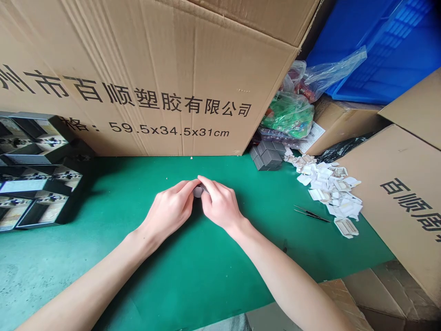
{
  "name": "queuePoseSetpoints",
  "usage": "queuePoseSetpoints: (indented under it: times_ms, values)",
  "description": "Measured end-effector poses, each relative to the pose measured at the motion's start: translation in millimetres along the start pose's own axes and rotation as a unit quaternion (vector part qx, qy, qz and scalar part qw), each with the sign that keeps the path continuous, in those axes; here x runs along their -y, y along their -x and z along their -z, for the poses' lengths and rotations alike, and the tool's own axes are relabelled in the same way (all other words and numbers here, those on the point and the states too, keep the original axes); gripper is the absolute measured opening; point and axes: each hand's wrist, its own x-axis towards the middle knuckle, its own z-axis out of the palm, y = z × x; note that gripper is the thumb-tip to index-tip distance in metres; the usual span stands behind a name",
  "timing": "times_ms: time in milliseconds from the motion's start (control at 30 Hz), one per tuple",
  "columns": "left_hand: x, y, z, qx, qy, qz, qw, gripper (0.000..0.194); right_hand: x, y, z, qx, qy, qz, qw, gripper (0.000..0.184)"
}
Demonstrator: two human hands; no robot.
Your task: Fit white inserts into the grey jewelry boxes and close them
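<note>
Pinched between the fingertips of the left hand [173, 201] and right hand [222, 202], a small grey piece [197, 191], mostly hidden, sits between the far and near edges of the green table [193, 276]. Uneven finger pressure could make it slip and drop. White pieces [324, 175] and tweezers [312, 214] lie toward the right edge; a large carton [172, 46] lines the far edge, black trays [44, 158] stand leftward, and a blue crate [389, 73] rises beyond the far right corner.
</note>
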Motion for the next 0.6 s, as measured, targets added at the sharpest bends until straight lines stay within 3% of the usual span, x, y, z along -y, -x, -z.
queuePoseSetpoints:
  times_ms: [200, 600]
  values:
    - [0.8, 1.6, -2.2, -0.020, -0.002, -0.018, 1.000, 0.038, -0.7, 1.0, -0.7, -0.033, -0.011, 0.009, 0.999, 0.038]
    - [-0.1, 1.9, -3.7, -0.022, -0.014, -0.015, 1.000, 0.038, 0.6, 0.5, -1.3, -0.012, -0.026, -0.022, 0.999, 0.038]
